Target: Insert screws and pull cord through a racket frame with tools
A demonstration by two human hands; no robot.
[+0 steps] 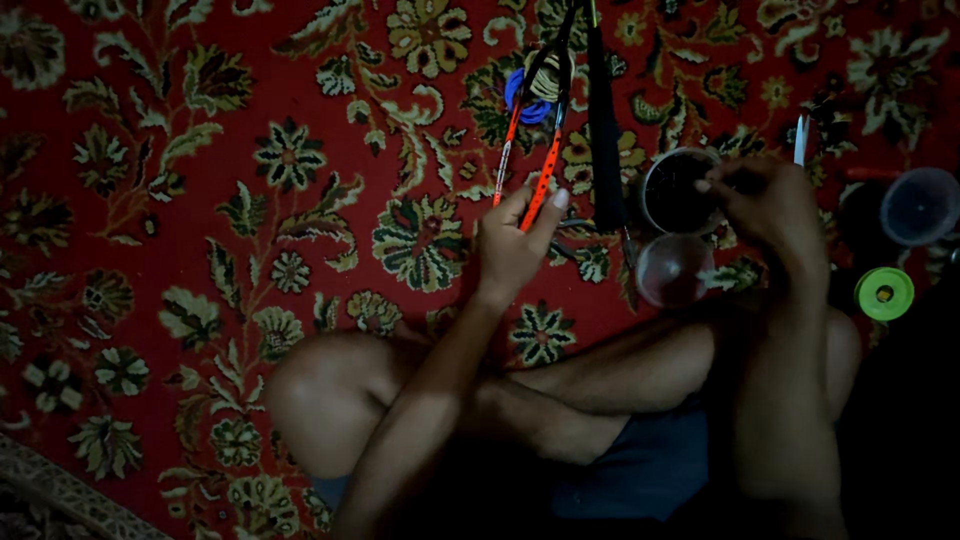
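Note:
I sit cross-legged on a red floral carpet (200, 200). My left hand (512, 245) grips the orange and black frame of a racket (535, 150), which runs away from me toward the top of the view. A black handle or strap (603, 130) lies beside it. My right hand (760, 205) reaches to the rim of a dark round container (672, 190), fingers pinched at its edge; whether it holds anything is too dark to tell. A small clear cup (672, 268) sits just below that container.
A blue spool with tan cord (532, 90) lies near the racket's far end. At right stand a grey cup (918, 205), a green roll of tape (884, 293) and a small white tool (800, 140). My knees fill the lower middle.

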